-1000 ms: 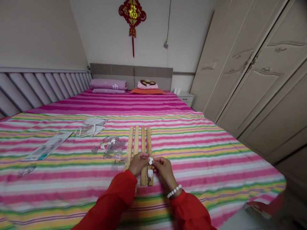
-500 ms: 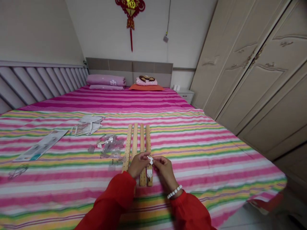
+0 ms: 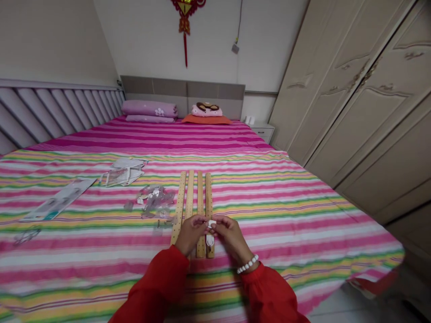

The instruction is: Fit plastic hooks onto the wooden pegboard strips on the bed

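Pinched between the fingertips of my left hand (image 3: pixel 192 233) and my right hand (image 3: pixel 230 233) is a small white hook (image 3: pixel 211 224); its exact shape is partly covered by the fingers. Both hands are closed and meet over the rightmost of several wooden strips (image 3: pixel 208 193) with rows of small holes. A second white hook (image 3: pixel 210 241) lies on that same strip, just below the fingers, towards its near end. My left hand also covers part of the other strips (image 3: pixel 200 193), which lie side by side.
Left of the strips lies a pile of small clear plastic bags (image 3: pixel 157 202) with white pieces among them. Farther left are flat packets (image 3: pixel 126 171), a long clear package (image 3: pixel 60 199) and a tangled wire-like item (image 3: pixel 27 235). All rest on a striped bedsheet (image 3: pixel 286 215).
The hands have drawn closer together around the small white hook, and it has turned between the fingertips. The view has tilted slightly downward.
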The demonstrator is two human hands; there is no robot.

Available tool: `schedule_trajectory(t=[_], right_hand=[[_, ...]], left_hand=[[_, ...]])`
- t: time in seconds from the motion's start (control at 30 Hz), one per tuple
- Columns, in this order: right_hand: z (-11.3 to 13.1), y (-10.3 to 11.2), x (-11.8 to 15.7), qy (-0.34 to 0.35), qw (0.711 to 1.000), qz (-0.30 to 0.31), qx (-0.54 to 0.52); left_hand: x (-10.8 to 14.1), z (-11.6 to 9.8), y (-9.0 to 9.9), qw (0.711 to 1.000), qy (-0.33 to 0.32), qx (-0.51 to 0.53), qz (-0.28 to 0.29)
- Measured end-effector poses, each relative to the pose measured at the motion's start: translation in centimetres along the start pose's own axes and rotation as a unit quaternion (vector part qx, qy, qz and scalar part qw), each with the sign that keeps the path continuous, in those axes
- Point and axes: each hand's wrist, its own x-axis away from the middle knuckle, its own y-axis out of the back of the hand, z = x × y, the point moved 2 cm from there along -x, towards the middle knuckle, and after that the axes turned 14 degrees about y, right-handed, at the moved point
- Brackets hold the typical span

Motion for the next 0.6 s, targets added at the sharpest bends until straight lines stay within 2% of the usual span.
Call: schedule_trajectory(t=[0.27, 0.43, 0.6], right_hand=[[-0.4, 0.3, -0.9, 0.028, 0.999, -0.044, 0.01], [-0.4, 0.2, -1.2, 0.033, 0.999, -0.031, 0.025], [-0.9, 0.5, -1.6, 0.033, 0.998, -0.03, 0.044]], left_hand=[[1.6, 0.2, 0.0, 1.0, 0.002, 0.018, 0.008], [1.2, 0.8, 0.3, 1.0, -0.015, 0.0, 0.006], [1.0, 1.5, 0.2, 0.998, -0.047, -0.029, -0.03]])
